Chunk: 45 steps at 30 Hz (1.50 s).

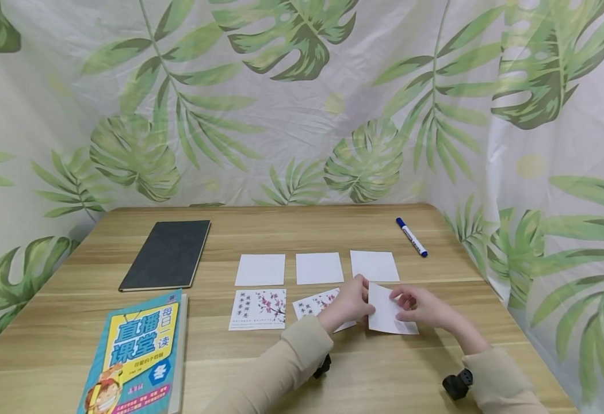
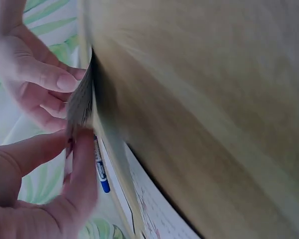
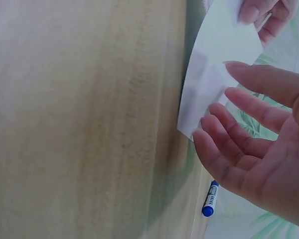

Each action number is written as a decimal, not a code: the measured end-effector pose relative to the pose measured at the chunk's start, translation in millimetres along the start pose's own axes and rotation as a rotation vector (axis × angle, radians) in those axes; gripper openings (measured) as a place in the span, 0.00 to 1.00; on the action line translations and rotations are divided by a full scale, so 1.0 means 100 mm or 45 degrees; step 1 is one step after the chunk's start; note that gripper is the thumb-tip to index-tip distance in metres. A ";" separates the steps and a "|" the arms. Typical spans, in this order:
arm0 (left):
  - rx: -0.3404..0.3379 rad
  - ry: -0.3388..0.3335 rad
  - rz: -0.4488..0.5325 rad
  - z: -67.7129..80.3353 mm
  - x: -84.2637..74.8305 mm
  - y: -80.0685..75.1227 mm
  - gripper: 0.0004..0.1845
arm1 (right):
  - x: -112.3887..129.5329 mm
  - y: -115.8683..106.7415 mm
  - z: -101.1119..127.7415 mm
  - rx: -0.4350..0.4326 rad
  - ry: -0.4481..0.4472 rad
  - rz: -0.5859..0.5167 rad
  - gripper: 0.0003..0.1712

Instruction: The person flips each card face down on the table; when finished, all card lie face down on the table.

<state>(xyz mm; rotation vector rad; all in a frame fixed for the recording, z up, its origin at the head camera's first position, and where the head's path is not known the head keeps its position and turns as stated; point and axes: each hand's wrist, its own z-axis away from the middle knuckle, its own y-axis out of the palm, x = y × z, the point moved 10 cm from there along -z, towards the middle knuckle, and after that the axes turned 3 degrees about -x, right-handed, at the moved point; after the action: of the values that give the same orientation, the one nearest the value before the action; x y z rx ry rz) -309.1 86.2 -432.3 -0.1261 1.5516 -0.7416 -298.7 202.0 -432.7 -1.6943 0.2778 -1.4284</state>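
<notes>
My left hand (image 1: 351, 300) pinches the left edge of a square card (image 1: 387, 313), its blank white side showing in the head view. The card is tilted above the table, and print shows on its other face in the left wrist view. At the card's right edge is my right hand (image 3: 259, 134), thumb and fingers spread and loosely bent. A card with pink blossoms and writing (image 1: 309, 303) lies askew, partly hidden under my left hand. Another blossom card (image 1: 257, 310) lies flat to its left.
Behind lie three blank white cards in a row: left (image 1: 260, 270), middle (image 1: 319, 268), right (image 1: 374, 265). A blue-capped marker (image 1: 412, 237) is at the back right. A dark notebook (image 1: 169, 253) and a colourful book (image 1: 136, 351) lie on the left of the wooden table (image 1: 260, 374).
</notes>
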 end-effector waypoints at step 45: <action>0.053 0.266 -0.712 0.33 0.03 -0.60 0.29 | 0.07 -0.01 -0.03 0.018 0.109 0.356 0.22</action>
<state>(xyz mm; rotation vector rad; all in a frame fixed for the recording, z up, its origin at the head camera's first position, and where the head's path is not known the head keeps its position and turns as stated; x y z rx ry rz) -299.7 25.4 -401.9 -0.4777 1.7155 -1.2565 -299.6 196.2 -427.1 -1.5175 0.5295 -1.2921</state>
